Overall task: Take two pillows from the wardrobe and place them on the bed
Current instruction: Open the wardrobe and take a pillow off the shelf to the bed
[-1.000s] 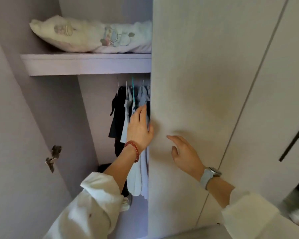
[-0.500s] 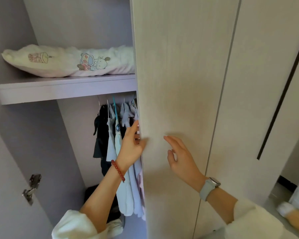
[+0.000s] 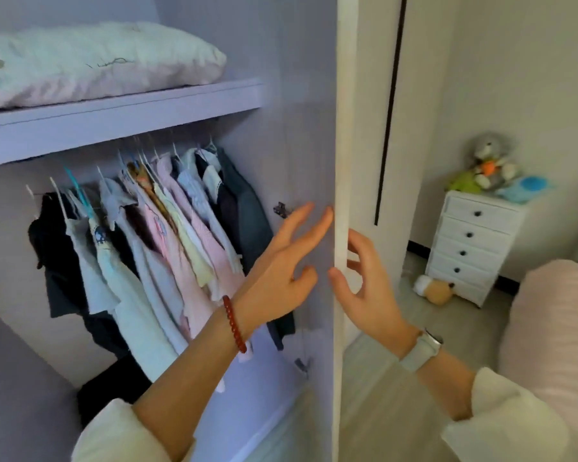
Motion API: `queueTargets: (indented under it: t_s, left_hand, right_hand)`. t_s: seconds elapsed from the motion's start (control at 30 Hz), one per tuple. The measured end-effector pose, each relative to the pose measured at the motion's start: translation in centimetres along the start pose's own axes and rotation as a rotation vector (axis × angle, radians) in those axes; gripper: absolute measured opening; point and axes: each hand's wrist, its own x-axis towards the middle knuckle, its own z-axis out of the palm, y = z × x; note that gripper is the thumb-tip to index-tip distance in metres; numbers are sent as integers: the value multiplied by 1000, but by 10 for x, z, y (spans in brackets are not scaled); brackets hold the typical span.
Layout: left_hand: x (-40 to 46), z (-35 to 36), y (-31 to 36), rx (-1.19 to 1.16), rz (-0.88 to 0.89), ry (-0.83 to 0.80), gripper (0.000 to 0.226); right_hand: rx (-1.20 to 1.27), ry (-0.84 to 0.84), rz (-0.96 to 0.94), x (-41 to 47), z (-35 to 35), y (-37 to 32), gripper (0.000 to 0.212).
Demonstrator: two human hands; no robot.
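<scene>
A white pillow (image 3: 90, 63) lies on the upper shelf (image 3: 121, 120) of the wardrobe, at the top left. The right wardrobe door (image 3: 341, 161) stands swung wide, seen edge on. My left hand (image 3: 281, 271) has its fingers spread flat against the door's inner face. My right hand (image 3: 364, 285) is at the door's edge, thumb on the inner side and fingers loosely bent around the outer side. Part of the pink bed (image 3: 558, 328) shows at the right edge.
Several garments hang on a rail (image 3: 154, 235) below the shelf. A white chest of drawers (image 3: 474, 241) with soft toys (image 3: 491, 168) on top stands at the back right. Another soft toy (image 3: 434, 288) lies on the floor beside it.
The right door has swung wide open, uncovering the hanging clothes and the room beyond. Both hands followed the door's edge to the right, and the view turned right.
</scene>
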Motion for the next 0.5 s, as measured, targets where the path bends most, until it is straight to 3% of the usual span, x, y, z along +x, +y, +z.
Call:
queueTargets:
  t_s: [0.23,0.5]
  left_hand:
    - [90,68,11,74,113,-60,81]
    - [145,100,12,155,99,-135,66]
  right_hand:
    - [-246,308,106,12,-75,31,39]
    - [-349,378,287,48,-121,48,41]
